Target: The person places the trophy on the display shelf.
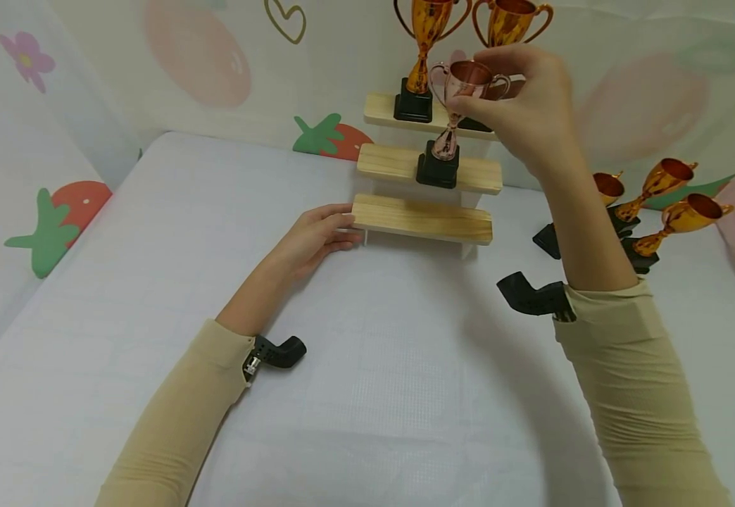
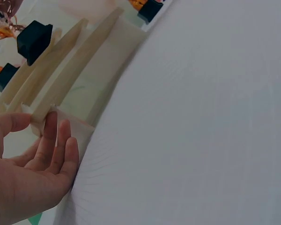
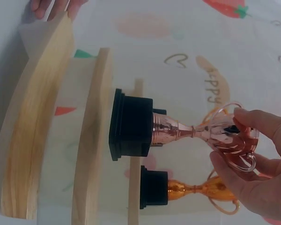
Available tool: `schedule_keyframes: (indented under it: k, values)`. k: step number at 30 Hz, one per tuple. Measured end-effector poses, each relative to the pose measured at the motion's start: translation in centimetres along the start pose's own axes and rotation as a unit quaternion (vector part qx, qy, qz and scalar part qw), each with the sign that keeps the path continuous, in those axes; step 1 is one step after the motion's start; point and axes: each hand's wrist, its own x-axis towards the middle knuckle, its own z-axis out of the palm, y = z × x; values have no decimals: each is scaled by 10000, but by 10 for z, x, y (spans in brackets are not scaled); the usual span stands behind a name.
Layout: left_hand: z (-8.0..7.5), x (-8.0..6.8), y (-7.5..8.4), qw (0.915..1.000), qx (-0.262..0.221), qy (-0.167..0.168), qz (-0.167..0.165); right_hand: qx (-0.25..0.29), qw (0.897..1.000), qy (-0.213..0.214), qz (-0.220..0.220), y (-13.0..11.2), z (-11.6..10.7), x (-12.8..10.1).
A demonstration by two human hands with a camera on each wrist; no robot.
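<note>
— Nearest first?

— Both sleeved forearms low in the head view. Left hand (image 1: 313, 236) at about ten o'clock from the middle of the white surface (image 1: 367, 394), fingers straight and relaxed, fingertips touching the left end of the lowest wooden step (image 1: 422, 219). Nothing held there; just steadying the stepped stand.

— And the right hand?

— Right hand (image 1: 522, 105) raised at one o'clock, grip closed narrow around the bowl and handle of the rose-copper trophy (image 1: 457, 113). Black base (image 1: 438, 167) sitting on the middle step (image 1: 399, 165), or a hair above it; hard to tell which. Seen from the right wrist, base flat against that step's face, stem roughly square to it.

— Further back?

— Two gold trophies (image 1: 423, 56) on the top step (image 1: 383, 109) at twelve o'clock. At three o'clock, several more gold cups (image 1: 662, 184) lying tipped on the surface, well apart from the stand.

— Advice for doing this well?

— Probably: keep the pinch on the cup light but firm, stem upright, base fully inside the step's edges. Keep the left fingertips pressing the bottom step so nothing shifts. Ease off only once the base feels flat. Mind the gold trophy just behind; easy to knock with the knuckles.
</note>
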Motion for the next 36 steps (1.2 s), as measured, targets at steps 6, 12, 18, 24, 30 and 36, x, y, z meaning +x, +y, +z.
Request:
schedule_keyframes:
  k: [6,12,18,24,30,36]
  values:
    - [0,-1,0,10000,-25,-4,2,-13,9999,0,-125,-3,7,5]
    - [0,-2,1,10000,-25,11,-16,80,9997,-31,-215,-6,14,10]
    - [1,-3,2,10000,2,10,-23,233,9993,-102,-280,-8,21,15]
    - [1,-3,2,10000,-22,5,-8,313,9988,-140,-339,-10,28,18]
    - [1,-3,2,10000,-41,17,-33,385,9984,-205,-365,-11,33,21]
    - [1,-2,1,10000,-57,24,-66,441,9981,-274,-345,-11,39,23]
